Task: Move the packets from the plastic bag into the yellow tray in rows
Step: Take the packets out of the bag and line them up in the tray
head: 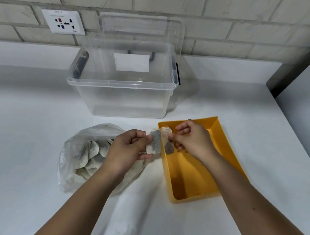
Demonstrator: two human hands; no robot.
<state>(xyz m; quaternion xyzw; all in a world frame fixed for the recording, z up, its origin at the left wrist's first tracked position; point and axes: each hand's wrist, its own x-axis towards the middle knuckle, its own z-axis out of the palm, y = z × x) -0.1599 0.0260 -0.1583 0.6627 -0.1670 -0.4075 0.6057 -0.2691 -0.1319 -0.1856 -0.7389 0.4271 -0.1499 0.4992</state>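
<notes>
A clear plastic bag (76,158) lies open on the white counter and holds several pale packets (91,152) with dark contents. My left hand (125,153) is above the bag's right side and pinches one packet (154,142) at the tray's left edge. My right hand (192,140) is over the far left corner of the yellow tray (191,178) and pinches a second packet (167,139) that hangs partly inside the tray. The two packets overlap. The tray floor near me is bare.
A clear storage box (123,85) with its lid leaning on the brick wall stands behind the bag and tray. A wall socket (63,21) is at the back left. The counter's right edge (305,150) runs close to the tray.
</notes>
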